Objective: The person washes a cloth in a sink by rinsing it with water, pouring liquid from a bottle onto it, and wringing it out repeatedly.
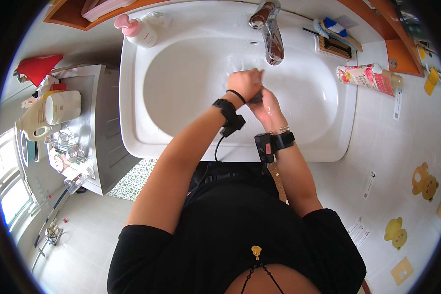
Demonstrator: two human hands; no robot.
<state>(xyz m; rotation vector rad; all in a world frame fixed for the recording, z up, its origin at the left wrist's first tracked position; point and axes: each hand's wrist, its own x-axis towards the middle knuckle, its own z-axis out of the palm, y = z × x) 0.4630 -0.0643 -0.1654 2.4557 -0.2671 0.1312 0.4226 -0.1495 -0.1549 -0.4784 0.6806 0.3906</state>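
Observation:
Both of my hands are together over the white washbasin, just in front of the chrome tap. My left hand is closed like a fist, pressed on a small dark grey, wet-looking thing. From below and to the right, my right hand cups the same thing, palm turned up and wet; its fingers are mostly hidden behind the left. What the grey thing is, I cannot make out. Small splashes of water show in the bowl beyond my hands.
A white pump bottle with a pink top stands at the basin's back left corner. Brushes lie at the back right, near a pink floral bottle. Left of the basin, a washing machine carries jugs and clutter.

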